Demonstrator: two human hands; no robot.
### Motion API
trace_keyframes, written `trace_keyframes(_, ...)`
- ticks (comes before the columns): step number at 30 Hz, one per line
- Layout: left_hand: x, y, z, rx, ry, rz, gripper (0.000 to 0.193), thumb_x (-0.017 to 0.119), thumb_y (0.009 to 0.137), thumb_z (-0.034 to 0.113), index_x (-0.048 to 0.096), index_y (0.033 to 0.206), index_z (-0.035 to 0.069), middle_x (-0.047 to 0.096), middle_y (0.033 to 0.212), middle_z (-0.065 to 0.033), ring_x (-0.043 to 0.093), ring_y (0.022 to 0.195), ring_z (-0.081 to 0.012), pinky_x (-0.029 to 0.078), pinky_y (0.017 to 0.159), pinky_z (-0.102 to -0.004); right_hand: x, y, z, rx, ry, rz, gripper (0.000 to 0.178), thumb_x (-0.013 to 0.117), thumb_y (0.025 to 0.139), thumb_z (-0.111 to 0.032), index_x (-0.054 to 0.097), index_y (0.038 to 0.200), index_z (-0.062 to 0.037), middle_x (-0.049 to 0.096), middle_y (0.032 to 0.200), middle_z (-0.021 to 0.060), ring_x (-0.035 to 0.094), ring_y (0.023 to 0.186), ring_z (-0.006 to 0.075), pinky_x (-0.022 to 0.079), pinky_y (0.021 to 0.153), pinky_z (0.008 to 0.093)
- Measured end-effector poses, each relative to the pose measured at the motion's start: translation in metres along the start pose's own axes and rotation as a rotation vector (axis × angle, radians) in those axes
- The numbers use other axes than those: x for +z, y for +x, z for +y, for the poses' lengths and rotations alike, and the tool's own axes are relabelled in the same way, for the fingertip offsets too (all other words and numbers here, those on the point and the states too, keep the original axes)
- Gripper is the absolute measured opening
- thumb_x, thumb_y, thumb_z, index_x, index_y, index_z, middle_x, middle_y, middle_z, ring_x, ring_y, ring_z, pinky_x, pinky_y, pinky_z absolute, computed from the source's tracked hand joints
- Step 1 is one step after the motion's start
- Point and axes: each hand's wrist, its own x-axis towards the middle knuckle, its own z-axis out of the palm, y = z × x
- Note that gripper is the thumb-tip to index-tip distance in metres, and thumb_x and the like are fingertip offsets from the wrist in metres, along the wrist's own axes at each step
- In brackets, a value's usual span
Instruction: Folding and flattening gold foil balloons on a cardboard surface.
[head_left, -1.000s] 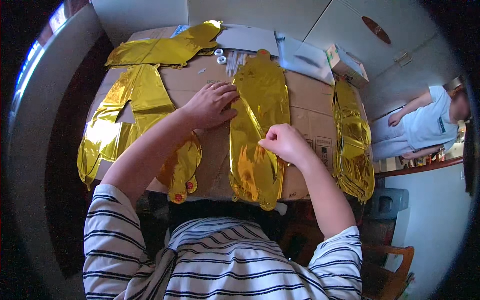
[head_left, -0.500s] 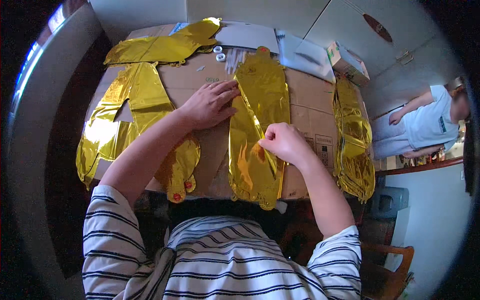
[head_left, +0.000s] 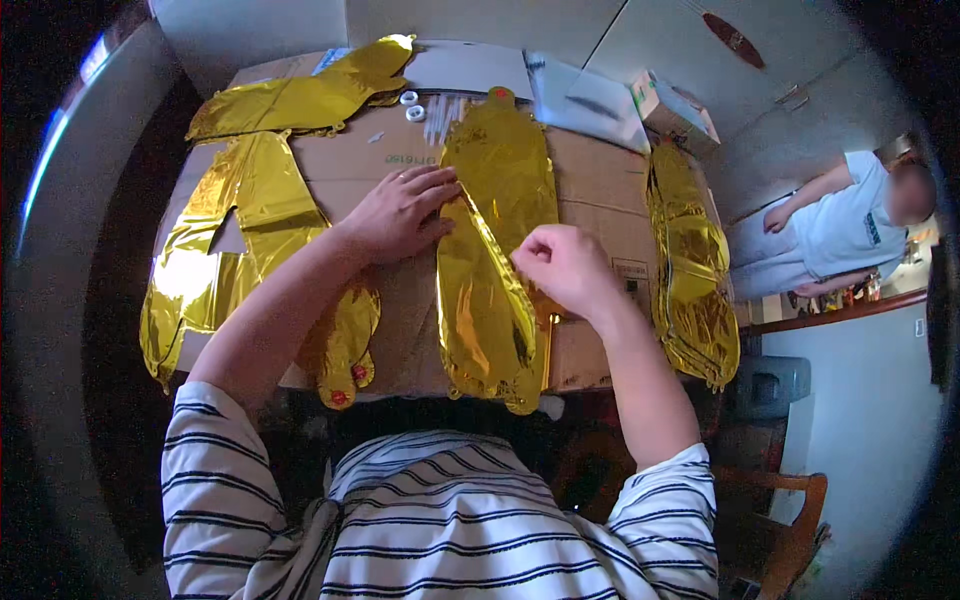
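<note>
A flat, deflated gold foil balloon [head_left: 480, 320] lies lengthwise before me, with a red spot on its far tab and a raised slanting fold along its middle. My left hand [head_left: 405, 212] rests on the cardboard with fingers stretched out, their tips on the balloon's far left edge. Over the right side, my right hand [head_left: 565, 268] is closed, thumb and forefinger pinching the foil beside the fold; its exact grip is partly hidden by the fingers. More flat gold foil balloons lie to the left [head_left: 265, 195], partly under my left forearm, and to the right [head_left: 690, 270].
Cardboard [head_left: 590, 225] covers the table. At the back are another gold foil balloon [head_left: 270, 108], white tape rolls [head_left: 415, 114], clear straw-like sticks [head_left: 440, 118], a clear plastic packet [head_left: 585, 100] and a box [head_left: 675, 108]. A person [head_left: 830, 220] is at the right; a wooden chair [head_left: 800, 520] stands near.
My right hand has shifted slightly up and to the right, and the fold in the foil stands wider. My left hand stays in place on the edge. The whole view has shifted slightly.
</note>
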Motion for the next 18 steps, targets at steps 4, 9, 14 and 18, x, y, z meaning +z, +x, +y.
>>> trace_keyframes(4,0.0,0.0,0.0,0.004,0.008,-0.017,0.046,0.065,0.092,0.029,0.059,0.133,0.007,0.05,0.146,-0.0164,0.046,0.136,-0.0363,0.039,0.112,-0.048,-0.005,0.004,0.028,-0.215,-0.194,0.252,0.013,0.073,0.082,-0.019,0.072,0.09,-0.0085,0.069,0.091,0.009,0.066,0.09,0.029,0.048,0.085,0.0448)
trace_keyframes(9,-0.001,-0.001,0.003,-0.04,0.017,-0.029,0.05,0.064,0.094,0.036,0.058,0.134,0.008,0.049,0.147,-0.016,0.045,0.136,-0.0349,0.036,0.113,-0.0466,0.006,0.011,0.051,-0.436,-0.333,0.328,0.022,0.072,0.085,-0.018,0.071,0.104,-0.0074,0.066,0.112,0.0074,0.06,0.106,0.0283,0.042,0.1,0.0439)
trace_keyframes(14,-0.009,-0.001,0.012,-0.054,0.028,0.004,0.048,0.065,0.093,0.035,0.059,0.132,0.008,0.052,0.139,-0.0159,0.048,0.131,-0.0345,0.038,0.11,-0.0464,0.013,0.008,0.055,-0.5,-0.361,0.27,0.027,0.073,0.083,-0.018,0.068,0.108,-0.0065,0.066,0.117,0.0078,0.06,0.109,0.0281,0.038,0.107,0.0484)
trace_keyframes(18,-0.018,-0.001,0.017,-0.108,-0.071,-0.039,0.052,0.065,0.092,0.028,0.053,0.14,0.012,0.05,0.14,-0.0157,0.047,0.131,-0.0369,0.04,0.108,-0.0495,0.014,0.007,0.054,-0.485,-0.361,0.267,0.029,0.072,0.083,-0.018,0.067,0.11,-0.0069,0.066,0.118,0.0082,0.06,0.111,0.0285,0.037,0.109,0.0518)
